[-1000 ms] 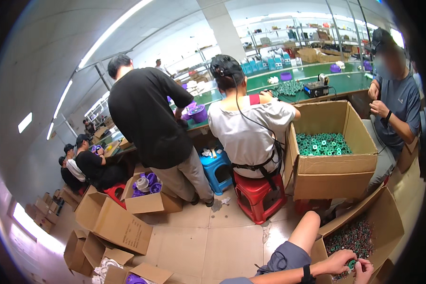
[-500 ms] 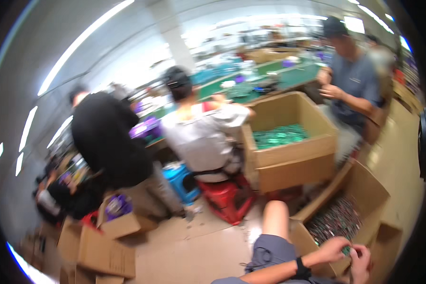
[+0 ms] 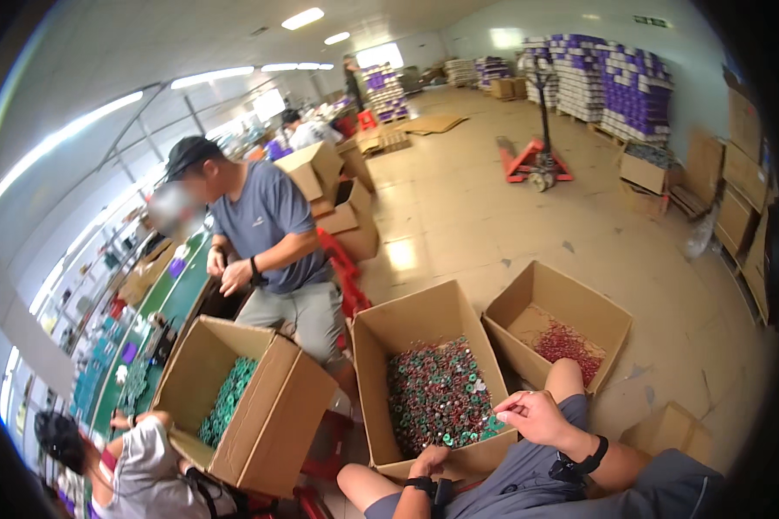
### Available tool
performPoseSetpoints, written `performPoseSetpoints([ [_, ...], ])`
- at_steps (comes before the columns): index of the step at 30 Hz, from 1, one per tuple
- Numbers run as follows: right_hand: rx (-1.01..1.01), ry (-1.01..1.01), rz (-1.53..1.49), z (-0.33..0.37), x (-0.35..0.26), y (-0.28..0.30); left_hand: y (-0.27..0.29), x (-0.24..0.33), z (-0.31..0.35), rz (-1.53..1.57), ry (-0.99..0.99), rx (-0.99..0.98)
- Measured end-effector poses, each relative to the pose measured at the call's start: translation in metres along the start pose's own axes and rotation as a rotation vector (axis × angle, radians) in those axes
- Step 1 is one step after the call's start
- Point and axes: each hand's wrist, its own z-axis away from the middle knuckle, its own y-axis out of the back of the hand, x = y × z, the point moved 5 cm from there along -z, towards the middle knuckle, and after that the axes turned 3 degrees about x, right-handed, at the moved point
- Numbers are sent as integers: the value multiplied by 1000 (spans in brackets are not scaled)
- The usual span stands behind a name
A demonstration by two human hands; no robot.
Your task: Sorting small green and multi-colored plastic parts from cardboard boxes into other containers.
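Note:
Between my knees stands an open cardboard box (image 3: 411, 316) filled with a mix of small green ring-shaped parts (image 3: 424, 381) and reddish pieces. My right hand (image 3: 537, 419) is raised over its right front corner, thumb and fingers pinched together. Whatever the pinch holds is too small to make out. At the front rim of the same box, my left hand (image 3: 433, 460) is curled with its fingertips mostly hidden. Beside my right knee, a second cardboard box (image 3: 571, 307) contains a layer of thin red pieces (image 3: 569, 349). Both of my wrists have black bands.
To the left, a tall cardboard box (image 3: 290, 406) holds green parts (image 3: 229, 402). Behind it a person in a grey-blue shirt (image 3: 273, 208) sits by a green workbench (image 3: 186, 277); another person (image 3: 147, 467) is at lower left. A red pallet jack (image 3: 537, 164) stands farther off.
The view has swung to the right. My hands, earlier close together around a small green piece, are now apart, the left at the box's front rim and the right above its corner.

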Motion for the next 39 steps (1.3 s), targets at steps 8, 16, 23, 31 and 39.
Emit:
performPoseSetpoints([
  [8,63,-21,49,16,8,2,-21,5,-6,736,101,26],
  [16,32,-61,70,9,12,-4,-16,43,54,854,94,187],
  [23,-206,-17,-196,-16,12,-39,19,154,225,839,-911,58],
  [31,-262,-79,-482,-48,0,-56,26,161,233,962,-910,129],
  [39,-399,-13,-490,-47,2,-65,23,141,222,1176,-854,-133],
])
